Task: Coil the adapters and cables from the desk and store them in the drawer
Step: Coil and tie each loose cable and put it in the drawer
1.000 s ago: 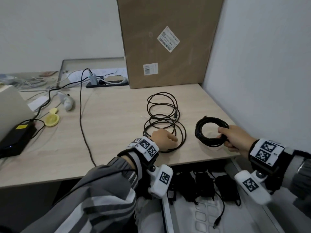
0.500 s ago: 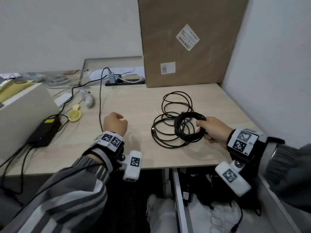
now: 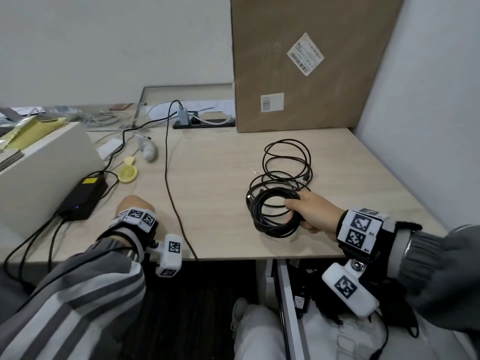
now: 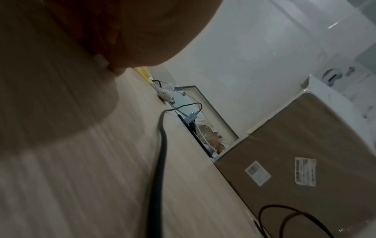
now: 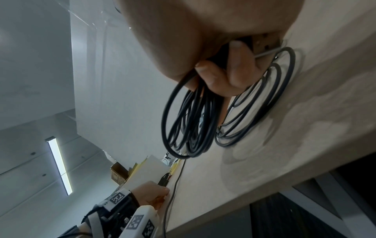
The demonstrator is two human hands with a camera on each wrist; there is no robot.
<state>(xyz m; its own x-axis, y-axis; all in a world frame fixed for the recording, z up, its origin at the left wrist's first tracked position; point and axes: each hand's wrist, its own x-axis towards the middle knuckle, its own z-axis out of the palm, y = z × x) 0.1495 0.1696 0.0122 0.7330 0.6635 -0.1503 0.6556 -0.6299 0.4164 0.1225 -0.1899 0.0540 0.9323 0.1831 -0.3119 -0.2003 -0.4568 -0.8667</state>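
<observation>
Right hand (image 3: 315, 215) with fingers (image 5: 215, 80) curled round one side of a tight coiled cable (image 3: 270, 213), the black loops hanging from the grip just above the surface (image 3: 213, 193); in the right wrist view the coil is lifted clear of the wood. Directly beyond and partly under this coil, touching the surface, lies a loose cable (image 3: 285, 162) in wider, untidy loops, its plug end beside the right hand's knuckles. Left hand (image 3: 135, 203) resting on the surface well apart from the right hand, fingers curled in toward the palm and holding nothing visible; the left wrist view shows only the heel of the hand and its shadow on the wood. Just to the right of the left hand a thin dark cord (image 3: 168, 178) runs away from the person to a power strip (image 3: 205, 122) and drops over the near edge. To the left of the left hand, a black power brick (image 3: 83, 198) against a beige box (image 3: 39, 172). Below the right wrist, under the surface edge, an open drawer (image 3: 288, 307) holding dark adapters (image 3: 302, 300). A large cardboard box (image 3: 311, 63) stands beyond the right hand against the wall.
</observation>
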